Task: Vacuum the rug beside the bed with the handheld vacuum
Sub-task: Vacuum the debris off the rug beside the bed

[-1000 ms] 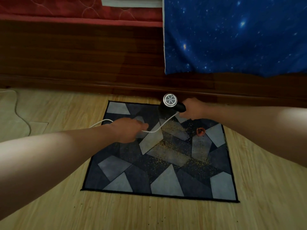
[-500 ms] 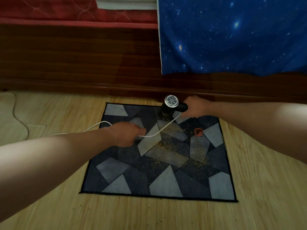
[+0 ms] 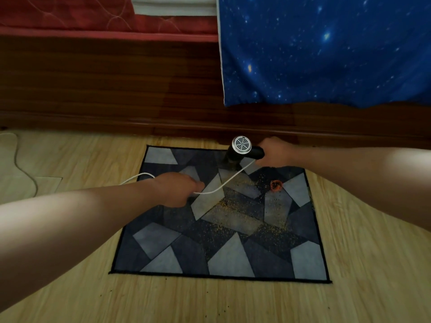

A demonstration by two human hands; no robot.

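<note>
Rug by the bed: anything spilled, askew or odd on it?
Yes. Yellowish grains lie scattered in a band across the middle of the rug, and an orange-red scrap sits toward its right edge. The right hand holds the handheld vacuum at the far edge, the left hand its cord.

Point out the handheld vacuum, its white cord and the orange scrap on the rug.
handheld vacuum [image 3: 241, 144], head view, round silver grille.
white cord [image 3: 229, 180], head view, its slack midsection.
orange scrap [image 3: 276, 185], head view, its middle.
</note>
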